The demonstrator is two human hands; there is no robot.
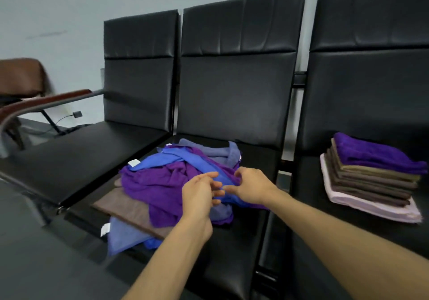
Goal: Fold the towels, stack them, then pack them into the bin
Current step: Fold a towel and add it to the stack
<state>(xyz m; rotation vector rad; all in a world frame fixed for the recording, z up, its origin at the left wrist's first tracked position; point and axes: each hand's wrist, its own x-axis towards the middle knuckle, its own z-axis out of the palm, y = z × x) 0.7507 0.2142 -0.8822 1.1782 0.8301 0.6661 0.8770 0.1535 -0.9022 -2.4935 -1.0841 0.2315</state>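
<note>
Towels (148,183) lie heaped unfolded, and your left hand (199,190) and right hand (251,186), close together, pinch the blue towel (176,158), so next lift it clear for folding.

Both bare forearms reach forward and converge. The right hand (251,187) pinches a fold of bright blue cloth towel (178,158). The left hand (198,194) curls its fingers (217,186) against the same fold, grip unclear.

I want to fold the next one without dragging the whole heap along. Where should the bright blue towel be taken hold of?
Pinch the blue towel at its white-labelled corner, coming from above on the left. That corner lies uppermost and uncovered; the near end seems wound among the purple towel's folds.
</note>
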